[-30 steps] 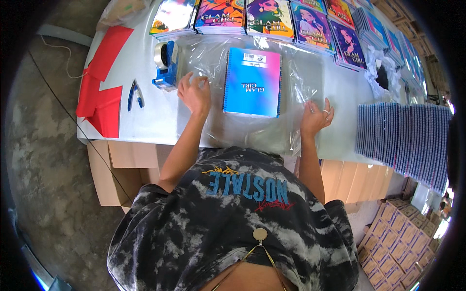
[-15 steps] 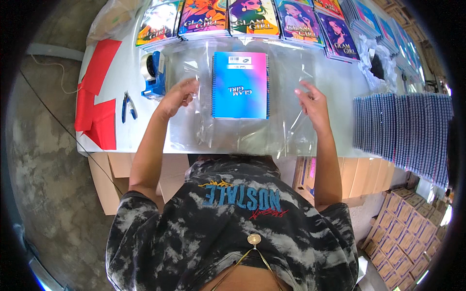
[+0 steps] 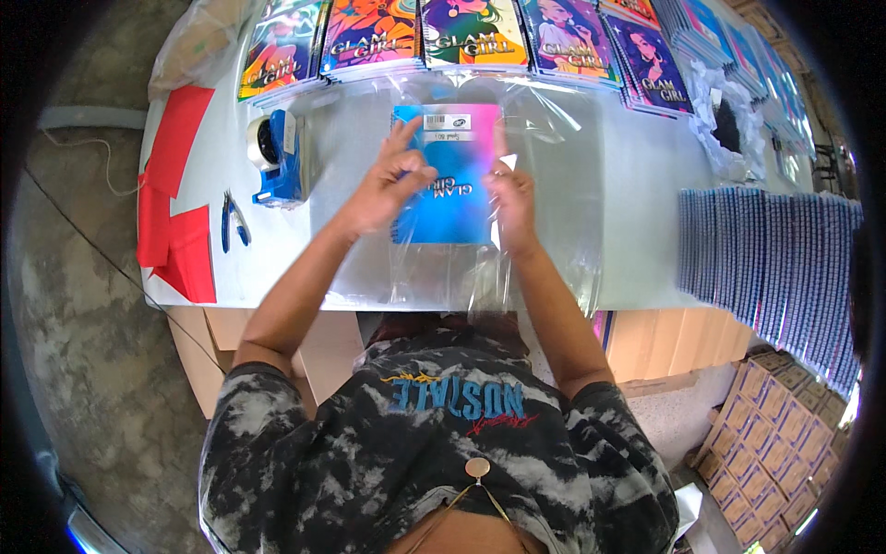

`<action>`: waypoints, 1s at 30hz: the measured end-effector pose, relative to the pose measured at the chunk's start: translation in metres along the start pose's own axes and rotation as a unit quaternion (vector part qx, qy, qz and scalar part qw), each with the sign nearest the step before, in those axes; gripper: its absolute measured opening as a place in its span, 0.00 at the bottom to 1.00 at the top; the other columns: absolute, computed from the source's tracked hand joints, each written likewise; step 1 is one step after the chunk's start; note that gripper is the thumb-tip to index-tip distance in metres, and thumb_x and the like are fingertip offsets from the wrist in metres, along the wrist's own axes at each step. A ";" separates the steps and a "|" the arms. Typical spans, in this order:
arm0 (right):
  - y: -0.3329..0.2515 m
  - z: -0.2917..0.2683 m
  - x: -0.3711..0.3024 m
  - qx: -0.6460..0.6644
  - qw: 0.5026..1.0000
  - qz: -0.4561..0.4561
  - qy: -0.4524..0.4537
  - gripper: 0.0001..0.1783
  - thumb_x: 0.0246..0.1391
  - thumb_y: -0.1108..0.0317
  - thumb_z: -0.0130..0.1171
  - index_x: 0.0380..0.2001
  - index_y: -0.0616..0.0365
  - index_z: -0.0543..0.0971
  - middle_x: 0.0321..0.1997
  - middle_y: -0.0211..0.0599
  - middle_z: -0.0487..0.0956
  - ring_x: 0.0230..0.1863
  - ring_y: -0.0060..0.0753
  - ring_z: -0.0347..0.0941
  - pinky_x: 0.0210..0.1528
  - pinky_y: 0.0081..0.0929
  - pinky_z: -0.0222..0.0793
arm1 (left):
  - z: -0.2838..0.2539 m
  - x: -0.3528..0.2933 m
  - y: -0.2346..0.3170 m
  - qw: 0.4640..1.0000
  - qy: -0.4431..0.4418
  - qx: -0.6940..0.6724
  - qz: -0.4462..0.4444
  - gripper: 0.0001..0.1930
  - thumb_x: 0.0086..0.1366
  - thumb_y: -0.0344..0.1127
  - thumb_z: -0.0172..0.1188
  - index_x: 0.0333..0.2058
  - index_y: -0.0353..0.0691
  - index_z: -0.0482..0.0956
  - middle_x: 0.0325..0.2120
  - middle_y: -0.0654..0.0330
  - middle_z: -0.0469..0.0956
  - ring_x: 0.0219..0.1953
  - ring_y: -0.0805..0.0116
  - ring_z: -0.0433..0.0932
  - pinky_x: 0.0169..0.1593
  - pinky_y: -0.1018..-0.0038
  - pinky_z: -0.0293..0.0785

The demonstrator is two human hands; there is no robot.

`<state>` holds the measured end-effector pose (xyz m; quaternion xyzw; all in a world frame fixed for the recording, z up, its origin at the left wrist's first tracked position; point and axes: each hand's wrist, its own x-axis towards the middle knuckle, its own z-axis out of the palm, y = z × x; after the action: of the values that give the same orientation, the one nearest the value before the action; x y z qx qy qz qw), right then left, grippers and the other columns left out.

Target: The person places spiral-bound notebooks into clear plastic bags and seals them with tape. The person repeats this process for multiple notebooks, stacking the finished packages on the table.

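A spiral notebook point(image 3: 445, 222) with a blue-to-pink cover lies before me on a clear plastic sheet point(image 3: 558, 198). Its cover lettering is upside down to me, and a white label sits near its far edge. Over the notebook's left part is my left hand point(image 3: 392, 189), slightly blurred, with the forefinger stretched out and the thumb apart. My right hand point(image 3: 512, 203) is at the notebook's right edge, fingers curled in a pinch at the plastic and one finger pointing away. Shiny, creased film runs from the notebook to the near table edge.
Stacked illustrated notebooks point(image 3: 475, 37) line the far side. A blue tape dispenser point(image 3: 281, 162), blue-handled cutters point(image 3: 234, 223) and red pieces point(image 3: 189, 249) lie at left. At right are a long row of spiral notebooks point(image 3: 766, 263) and crumpled plastic point(image 3: 729, 120). Cardboard boxes point(image 3: 766, 443) stand below.
Both hands have come inward from either side to the notebook. The film on the left has been drawn in toward it. The whole view has shifted slightly.
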<state>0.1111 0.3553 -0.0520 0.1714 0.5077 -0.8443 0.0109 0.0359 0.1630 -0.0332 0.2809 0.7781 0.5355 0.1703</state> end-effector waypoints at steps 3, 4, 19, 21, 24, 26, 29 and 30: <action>0.015 0.010 0.004 -0.113 0.978 -0.169 -0.054 0.10 0.46 0.67 0.51 0.24 0.63 0.77 0.69 0.49 0.48 0.72 0.37 0.30 0.67 0.34 0.28 | 0.044 0.000 -0.009 0.969 0.009 0.247 0.028 0.06 0.57 0.35 0.55 0.30 0.39 0.72 0.64 0.43 0.45 0.67 0.46 0.38 0.66 0.59 0.34; 0.017 0.012 0.003 -0.154 0.961 -0.219 -0.073 0.12 0.46 0.66 0.51 0.25 0.64 0.79 0.69 0.49 0.46 0.72 0.39 0.28 0.68 0.36 0.25 | 0.050 0.001 -0.009 0.962 0.007 0.270 0.036 0.07 0.57 0.35 0.54 0.31 0.39 0.72 0.64 0.43 0.45 0.67 0.45 0.38 0.66 0.58 0.33; 0.025 0.039 0.004 -0.620 0.731 -0.285 -0.028 0.12 0.46 0.62 0.56 0.18 0.58 0.77 0.66 0.63 0.49 0.69 0.57 0.40 0.67 0.50 0.32 | -0.069 0.128 -0.061 0.831 0.036 0.494 0.252 0.20 0.53 0.50 0.61 0.43 0.50 0.78 0.49 0.58 0.71 0.53 0.55 0.66 0.54 0.68 0.62; 0.026 0.034 0.004 -0.623 0.730 -0.281 -0.018 0.12 0.46 0.61 0.56 0.18 0.58 0.77 0.66 0.62 0.49 0.69 0.57 0.40 0.67 0.50 0.32 | -0.065 0.175 -0.021 0.873 -0.099 0.476 0.032 0.17 0.55 0.49 0.60 0.37 0.45 0.79 0.46 0.59 0.73 0.49 0.56 0.69 0.51 0.68 0.65; 0.025 0.038 0.001 -0.626 0.728 -0.278 -0.031 0.12 0.46 0.61 0.57 0.18 0.57 0.77 0.66 0.62 0.49 0.69 0.56 0.41 0.67 0.49 0.33 | -0.077 0.210 0.012 0.888 -0.036 0.457 -0.022 0.18 0.59 0.50 0.56 0.36 0.40 0.76 0.36 0.55 0.76 0.39 0.60 0.74 0.41 0.67 0.68; 0.024 0.036 0.001 -0.633 0.724 -0.275 -0.027 0.11 0.46 0.61 0.57 0.18 0.57 0.77 0.66 0.62 0.49 0.69 0.57 0.41 0.67 0.49 0.33 | -0.070 0.216 0.039 0.911 0.063 0.407 -0.017 0.19 0.60 0.50 0.56 0.37 0.39 0.75 0.33 0.52 0.77 0.37 0.62 0.76 0.39 0.67 0.69; 0.024 0.036 0.000 -0.631 0.726 -0.272 -0.020 0.12 0.46 0.61 0.56 0.18 0.57 0.77 0.66 0.62 0.49 0.68 0.57 0.42 0.67 0.49 0.33 | -0.043 0.209 0.038 0.947 0.064 0.272 0.156 0.16 0.59 0.46 0.57 0.37 0.39 0.77 0.33 0.53 0.77 0.36 0.60 0.76 0.42 0.66 0.71; 0.024 0.041 -0.001 -0.623 0.731 -0.277 -0.033 0.12 0.46 0.61 0.56 0.18 0.57 0.77 0.66 0.61 0.49 0.68 0.57 0.43 0.67 0.48 0.34 | -0.041 0.215 -0.008 0.901 -0.010 0.231 0.366 0.14 0.61 0.46 0.54 0.35 0.40 0.77 0.28 0.53 0.78 0.31 0.57 0.77 0.39 0.63 0.72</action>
<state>0.1049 0.3084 -0.0547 -0.0496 0.9440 -0.3098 -0.1022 -0.1579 0.2636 -0.0172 0.5827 0.7203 0.3627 -0.0999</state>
